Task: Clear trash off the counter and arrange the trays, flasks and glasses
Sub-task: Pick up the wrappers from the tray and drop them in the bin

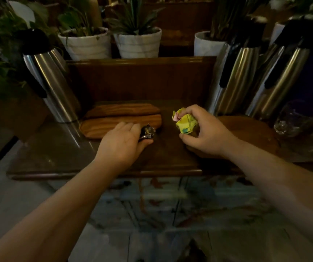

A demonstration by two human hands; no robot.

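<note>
My left hand (pixel 122 142) is closed around a crumpled dark silvery wrapper (pixel 148 131) just above the counter (pixel 57 156). My right hand (pixel 206 133) pinches a crumpled yellow wrapper (pixel 186 122) with pink and green print, lifted off the surface. Two oblong wooden trays (pixel 104 123) lie behind my left hand, one partly over the other. A round wooden tray (pixel 255 133) sits under my right wrist. One steel flask (pixel 51 80) stands at the left and two steel flasks (pixel 246 80) at the right. Clear glasses (pixel 291 121) stand at the far right.
Potted plants in white pots (pixel 138 43) line a raised wooden ledge behind the counter. Leafy plants crowd the far left. The counter's front edge (pixel 104 174) runs across the middle, with a patterned floor below.
</note>
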